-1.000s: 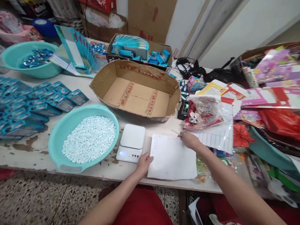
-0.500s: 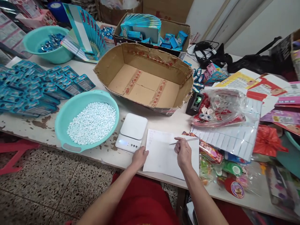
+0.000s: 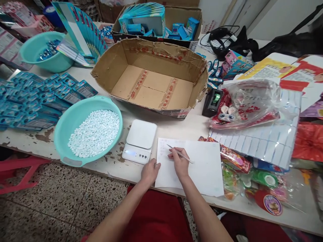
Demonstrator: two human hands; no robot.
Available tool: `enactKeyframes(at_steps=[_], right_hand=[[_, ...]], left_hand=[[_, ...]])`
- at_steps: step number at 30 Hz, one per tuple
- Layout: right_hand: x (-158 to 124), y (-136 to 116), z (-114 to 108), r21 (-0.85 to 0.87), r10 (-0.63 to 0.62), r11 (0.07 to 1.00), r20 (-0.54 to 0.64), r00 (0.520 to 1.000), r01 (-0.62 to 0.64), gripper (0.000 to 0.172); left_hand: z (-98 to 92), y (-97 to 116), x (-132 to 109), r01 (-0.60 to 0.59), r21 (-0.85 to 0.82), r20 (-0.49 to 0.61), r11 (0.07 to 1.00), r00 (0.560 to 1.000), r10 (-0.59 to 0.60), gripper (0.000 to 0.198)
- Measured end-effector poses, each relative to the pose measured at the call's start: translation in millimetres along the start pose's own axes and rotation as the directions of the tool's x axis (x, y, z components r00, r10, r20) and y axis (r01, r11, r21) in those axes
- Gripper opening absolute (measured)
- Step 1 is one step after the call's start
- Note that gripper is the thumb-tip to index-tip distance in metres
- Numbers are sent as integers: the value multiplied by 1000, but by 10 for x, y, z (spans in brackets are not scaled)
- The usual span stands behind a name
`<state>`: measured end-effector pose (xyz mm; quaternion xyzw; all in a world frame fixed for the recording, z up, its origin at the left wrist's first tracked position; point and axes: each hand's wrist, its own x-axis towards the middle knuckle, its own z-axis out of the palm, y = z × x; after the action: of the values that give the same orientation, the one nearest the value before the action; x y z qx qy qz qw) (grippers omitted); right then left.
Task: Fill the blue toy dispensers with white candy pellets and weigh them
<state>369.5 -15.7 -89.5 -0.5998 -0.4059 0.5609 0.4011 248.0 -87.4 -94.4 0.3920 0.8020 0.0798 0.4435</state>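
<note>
A right hand (image 3: 179, 163) grips a pen (image 3: 186, 158) above paper (image 3: 199, 174) lying on a crowded table (image 3: 188, 129), between a scale (image 3: 141, 133) and bright packets (image 3: 237, 158); the left hand (image 3: 149, 172), finger grip unclear, sits beside the scale. A cardboard box (image 3: 152, 88) blocks the space behind; pellets (image 3: 96, 136) fill a bowl (image 3: 62, 132) leftward.

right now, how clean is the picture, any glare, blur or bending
In the head view, highlights glint off the clear plastic bag; in the head view, the scale's display glows too pale to read, as does faint writing on the paper; in the head view, blue boxes far left look soft.
</note>
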Motion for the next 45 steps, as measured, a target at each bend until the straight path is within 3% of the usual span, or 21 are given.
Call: enactKeyframes(at_steps=[8,14,18,20,22,25,28,30,31,33,45], right_hand=[[95,91,93,43,-127,991,-75,989,130,25],[146,242,132,8,-160,987,-87,983,161,27],[140,310,136,0,-189,982,-107,976,190,29],[134,319,133,-1,-213,977,-111,971,214,29],[127,321,131,-13,-242,970,-99,965,242,29],[120,331,132,-68,-277,960,-82,957,272,28],[123,361,139,-170,-303,944,-100,948,284,26],[125,381,143,-228,-311,932,-104,945,281,25],[125,387,145,-248,-314,927,-102,944,282,24],[121,390,146,-287,-329,913,-94,940,291,22],[117,333,158,-465,-532,757,-30,846,459,14]], left_hand=[[-21,-1,13,-28,69,34,997,999,26,20],[-75,-20,-46,-75,176,65,982,996,64,24],[-129,-60,-135,-114,254,12,961,993,114,22],[-103,-86,-146,-184,297,-61,937,976,211,20],[-27,-126,-120,-313,352,-163,882,907,387,21],[127,-231,-50,-475,526,-281,706,686,671,20],[225,-373,-6,-525,683,-265,507,468,843,21],[239,-451,2,-560,715,-231,418,376,898,22],[237,-476,2,-574,718,-219,394,350,910,22],[227,-499,3,-588,711,-217,385,338,916,20],[251,-488,13,-617,635,-268,464,388,882,16]])
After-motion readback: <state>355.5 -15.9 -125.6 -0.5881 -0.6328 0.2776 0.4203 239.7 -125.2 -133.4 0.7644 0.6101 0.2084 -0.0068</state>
